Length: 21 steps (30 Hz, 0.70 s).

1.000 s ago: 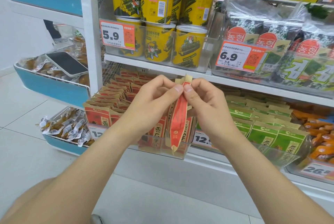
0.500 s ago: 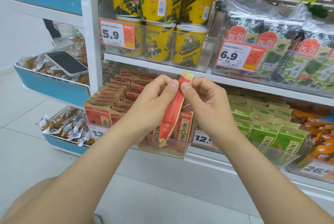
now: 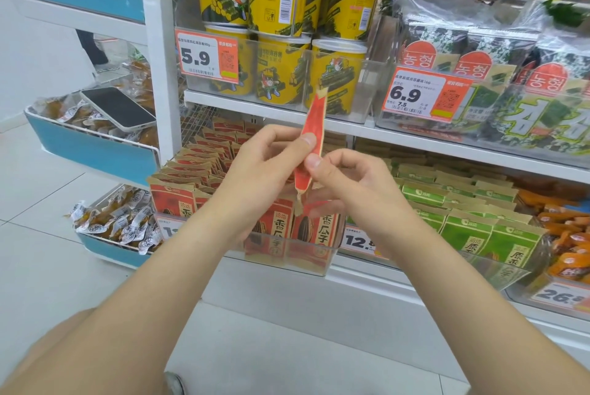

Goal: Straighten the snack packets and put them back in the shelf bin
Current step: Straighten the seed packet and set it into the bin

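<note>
Above the clear plastic shelf bin [image 3: 306, 262] filled with rows of red paper packets [image 3: 191, 168], I have one slim red-and-tan paper snack packet [image 3: 314, 120] held edge-on and nearly upright, its top leaning slightly right. My left hand [image 3: 265, 165] pinches it at mid-height between thumb and fingers. My right hand [image 3: 348, 184] pinches it just below, the two thumbs almost touching. Green paper packets [image 3: 469, 235] fill the neighbouring bin on the right.

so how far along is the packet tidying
Partly done: red packets already stand in rows in the clear bin. In hand: one packet, pinched edge-on by the left hand and right hand above the bin. Left: put it back in.
</note>
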Available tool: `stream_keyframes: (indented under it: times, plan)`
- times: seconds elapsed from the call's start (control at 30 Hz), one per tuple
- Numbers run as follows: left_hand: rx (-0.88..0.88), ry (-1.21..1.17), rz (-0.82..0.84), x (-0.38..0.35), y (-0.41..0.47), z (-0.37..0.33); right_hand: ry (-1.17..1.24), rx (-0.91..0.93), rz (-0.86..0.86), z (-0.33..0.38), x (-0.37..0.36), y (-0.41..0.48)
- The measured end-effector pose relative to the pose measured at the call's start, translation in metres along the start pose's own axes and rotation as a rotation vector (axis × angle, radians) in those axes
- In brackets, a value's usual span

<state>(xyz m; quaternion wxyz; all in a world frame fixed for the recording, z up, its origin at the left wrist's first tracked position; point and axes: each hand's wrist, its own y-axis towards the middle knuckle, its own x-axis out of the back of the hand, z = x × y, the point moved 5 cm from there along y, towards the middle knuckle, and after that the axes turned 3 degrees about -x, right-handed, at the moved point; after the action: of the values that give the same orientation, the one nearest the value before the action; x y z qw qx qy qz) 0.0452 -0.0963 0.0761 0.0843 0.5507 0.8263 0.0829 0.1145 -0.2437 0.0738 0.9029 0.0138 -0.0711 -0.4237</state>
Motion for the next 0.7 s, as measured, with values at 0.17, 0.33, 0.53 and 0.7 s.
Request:
stream_keyframes:
  times: [0.17, 0.33, 0.53, 0.7]
  plan:
    - [0.018, 0.037, 0.279, 0.003, -0.001, -0.002, -0.03, 0.038, -0.001, 0.004, 0.006, -0.002]
    - [-0.015, 0.087, 0.4, 0.003, -0.007, -0.008, -0.087, 0.028, 0.026, -0.001, 0.003, -0.001]
    - [-0.018, 0.041, 0.465, 0.007, -0.009, -0.008, -0.117, 0.041, 0.036, -0.001, 0.004, -0.001]
    - [-0.062, 0.229, 0.315, 0.011, -0.005, -0.007, -0.06, 0.027, 0.043, -0.002, 0.005, -0.003]
